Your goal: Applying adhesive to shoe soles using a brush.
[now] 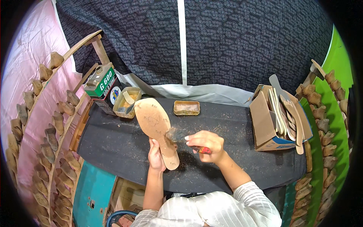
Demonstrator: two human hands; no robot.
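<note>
My left hand (156,156) is closed on the narrower end of a tan shoe insole (152,119), tilted over the table with its broad face up. Faint pen marks and small dark spots show on that face. In my right hand (207,145) is a short tool with a red handle (204,150) and a dark grey, blurred head (175,135). This head meets or overlaps the insole's right edge near its waist; whether it is a brush or a hammer I cannot make out.
A dark cloth covers the table (113,142), sprinkled with small crumbs. At its back left stand a green-and-black can (102,87) and a plastic tub (127,102). A small rectangular tin (186,108) lies behind my hands. A cardboard box (264,121) of insoles stands right; racks of wooden shoe lasts (48,150) flank both sides.
</note>
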